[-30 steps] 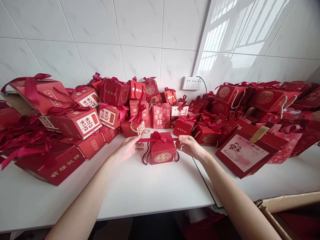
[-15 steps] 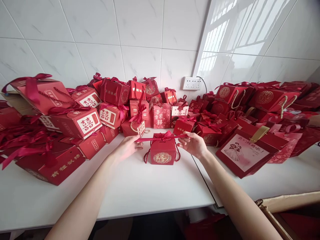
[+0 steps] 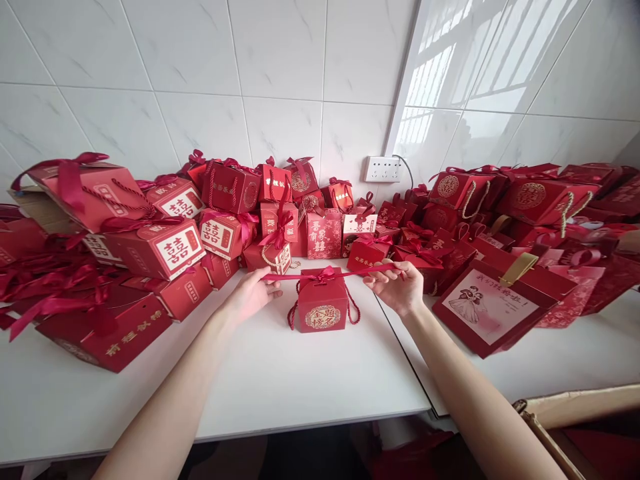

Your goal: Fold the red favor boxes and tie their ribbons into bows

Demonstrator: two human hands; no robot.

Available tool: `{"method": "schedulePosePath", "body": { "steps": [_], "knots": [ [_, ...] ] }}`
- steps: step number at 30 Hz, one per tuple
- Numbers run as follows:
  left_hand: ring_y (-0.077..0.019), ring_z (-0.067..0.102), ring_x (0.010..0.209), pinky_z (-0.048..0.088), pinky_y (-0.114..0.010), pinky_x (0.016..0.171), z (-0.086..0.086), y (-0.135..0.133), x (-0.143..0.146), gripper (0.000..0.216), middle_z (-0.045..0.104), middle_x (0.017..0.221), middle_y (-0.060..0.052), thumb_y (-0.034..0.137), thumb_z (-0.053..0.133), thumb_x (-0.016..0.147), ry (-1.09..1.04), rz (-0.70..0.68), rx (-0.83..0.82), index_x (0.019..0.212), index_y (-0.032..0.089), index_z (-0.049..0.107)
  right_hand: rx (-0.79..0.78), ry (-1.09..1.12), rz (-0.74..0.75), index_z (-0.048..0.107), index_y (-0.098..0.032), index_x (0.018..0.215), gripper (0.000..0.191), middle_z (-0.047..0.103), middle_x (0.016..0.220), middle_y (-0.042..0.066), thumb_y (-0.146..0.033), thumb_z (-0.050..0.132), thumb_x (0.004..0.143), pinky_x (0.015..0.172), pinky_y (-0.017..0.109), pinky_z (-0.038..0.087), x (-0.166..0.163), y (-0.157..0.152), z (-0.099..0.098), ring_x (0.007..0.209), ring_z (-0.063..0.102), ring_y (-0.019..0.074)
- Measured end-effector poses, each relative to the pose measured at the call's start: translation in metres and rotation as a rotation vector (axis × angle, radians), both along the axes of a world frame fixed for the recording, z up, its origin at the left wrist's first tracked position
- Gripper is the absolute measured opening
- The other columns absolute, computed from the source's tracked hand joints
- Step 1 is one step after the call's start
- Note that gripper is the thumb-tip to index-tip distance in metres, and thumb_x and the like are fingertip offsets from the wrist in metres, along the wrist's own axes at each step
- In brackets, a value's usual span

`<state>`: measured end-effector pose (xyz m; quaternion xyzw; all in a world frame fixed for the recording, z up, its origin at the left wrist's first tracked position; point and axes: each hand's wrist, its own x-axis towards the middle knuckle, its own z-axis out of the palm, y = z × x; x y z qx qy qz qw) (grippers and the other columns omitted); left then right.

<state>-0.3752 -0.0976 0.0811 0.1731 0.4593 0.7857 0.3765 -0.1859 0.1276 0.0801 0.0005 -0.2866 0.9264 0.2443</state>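
A small red gift box (image 3: 323, 310) with a gold round print stands upright on the white table, twisted red cord handles hanging at its sides. Across its top runs a red ribbon (image 3: 360, 271), drawn out to both sides from a knot or small bow in the middle. My left hand (image 3: 253, 293) pinches the ribbon's left end, beside the box and a little above the table. On the other side my right hand (image 3: 399, 285) grips the right end between thumb and fingers. The ribbon looks taut between the hands.
Stacked red gift boxes with ribbons crowd the left (image 3: 165, 247) and the back. At right leans a red bag with a couple's picture (image 3: 487, 307). A power strip (image 3: 383, 169) is on the tiled wall. A cardboard box (image 3: 580, 403) sits at the lower right.
My hands have moved farther apart, mostly the right one outward, pulling the ribbon wider. The bow on top looks smaller. The box has shifted slightly left in view.
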Motion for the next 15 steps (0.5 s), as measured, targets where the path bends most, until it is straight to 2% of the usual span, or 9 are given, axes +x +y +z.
{"method": "schedulePosePath", "body": {
  "steps": [3,8,12,15],
  "knots": [
    [-0.0115,0.052,0.056,0.05,-0.028,0.057,0.005,-0.002,-0.003,0.013,0.056,0.062,0.0,0.022,0.062,0.071,-0.082,0.075,0.038,0.062,0.015,0.055,-0.064,0.069,-0.038,0.021,-0.019,0.052,0.034,0.029,0.045,-0.008,-0.016,0.054,0.061,0.056,0.026,0.044,0.002,0.005,0.0,0.044,0.036,0.0072],
    [-0.0118,0.053,0.054,0.049,-0.029,0.056,0.014,-0.009,-0.011,0.022,0.055,0.059,0.0,0.022,0.051,0.078,-0.197,0.224,0.141,0.057,0.016,0.051,-0.092,0.141,-0.103,0.026,-0.019,0.05,0.031,0.036,0.043,-0.008,-0.017,0.055,0.062,0.056,0.026,0.045,0.005,0.012,0.0,0.043,0.039,0.0072],
    [-0.0136,0.057,0.06,0.05,-0.03,0.061,0.019,-0.016,-0.016,0.03,0.057,0.061,-0.001,0.03,0.046,0.084,-0.227,0.287,0.214,0.058,0.016,0.05,-0.093,0.164,-0.13,0.036,-0.018,0.048,0.026,0.045,0.044,-0.007,-0.017,0.057,0.064,0.057,0.025,0.046,0.007,0.018,-0.001,0.047,0.046,0.0076],
    [-0.0131,0.059,0.063,0.05,-0.028,0.062,0.028,-0.021,-0.017,0.036,0.058,0.063,0.0,0.036,0.042,0.088,-0.208,0.309,0.264,0.059,0.017,0.05,-0.07,0.13,-0.19,0.049,-0.02,0.052,0.016,0.057,0.055,-0.005,-0.021,0.059,0.065,0.062,0.027,0.049,0.007,0.021,0.004,0.058,0.056,0.0102]
  ]
}}
